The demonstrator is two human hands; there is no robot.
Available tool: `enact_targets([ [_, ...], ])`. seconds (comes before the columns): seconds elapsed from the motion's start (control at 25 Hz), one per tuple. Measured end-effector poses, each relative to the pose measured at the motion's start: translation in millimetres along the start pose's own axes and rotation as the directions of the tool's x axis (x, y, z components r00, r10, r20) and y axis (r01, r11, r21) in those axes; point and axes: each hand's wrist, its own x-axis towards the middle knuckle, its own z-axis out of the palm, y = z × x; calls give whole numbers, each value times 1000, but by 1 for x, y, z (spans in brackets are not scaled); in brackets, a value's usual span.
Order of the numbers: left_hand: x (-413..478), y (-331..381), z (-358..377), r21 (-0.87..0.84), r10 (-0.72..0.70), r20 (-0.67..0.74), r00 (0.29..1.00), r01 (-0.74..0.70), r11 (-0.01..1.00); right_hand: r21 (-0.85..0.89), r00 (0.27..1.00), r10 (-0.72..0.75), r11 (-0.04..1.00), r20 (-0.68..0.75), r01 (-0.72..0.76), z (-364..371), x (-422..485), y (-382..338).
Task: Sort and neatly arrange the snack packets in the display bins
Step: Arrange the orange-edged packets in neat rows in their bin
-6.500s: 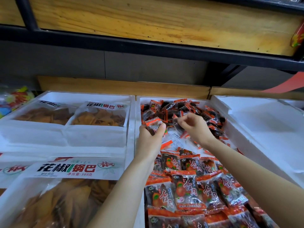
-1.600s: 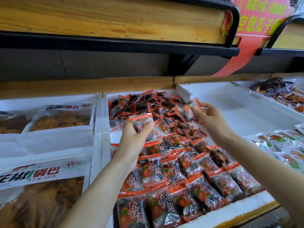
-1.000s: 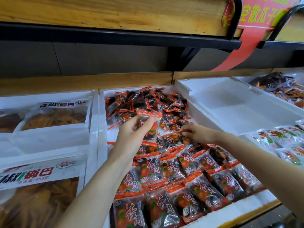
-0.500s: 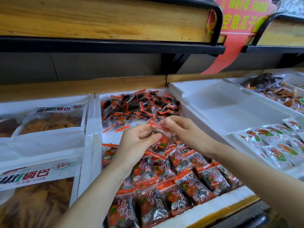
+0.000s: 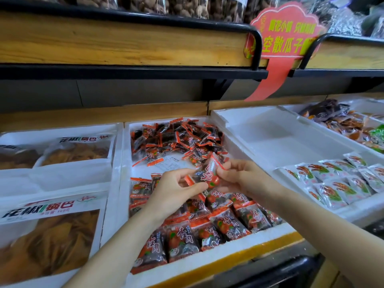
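The left hand (image 5: pixel 174 192) and right hand (image 5: pixel 239 175) are pinching a clear plastic snack packet (image 5: pixel 207 175) with orange edges, likely straightening it for placing. Neat rows (image 5: pixel 207 225) are lying just below the fingers (image 5: pixel 225 166), loose ones (image 5: pixel 176 138) beyond, inside the white foam bin (image 5: pixel 121 173).

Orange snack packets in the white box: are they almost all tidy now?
About halfway, I'd say. Done: the orange-and-black snack packets at the near end of the white foam bin lie in overlapping rows. In hand: the left hand and right hand together hold one orange-and-black packet over the middle. Left: the jumbled heap at the far end.
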Motion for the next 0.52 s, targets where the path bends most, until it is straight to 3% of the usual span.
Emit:
enact_targets([
  [0.12,-11,8,-3,-14,20,-126,992,-22,1000,-218,990,69,975,119,-42,-2,-15,2],
  [0.24,-19,17,-7,203,126,-59,990,-112,973,-487,989,-27,868,145,95,6,-29,1],
  [0.32,-26,23,-4,284,143,13,990,-141,948,-508,975,-125,837,184,203,14,-34,-4],
  [0.4,-34,24,-2,286,137,-16,990,-127,950,-541,969,-179,805,168,242,19,-34,-2],
  [0.52,-53,19,-9,495,195,-16,981,-162,854,-546,992,-127,829,21,117,19,-27,13],
])
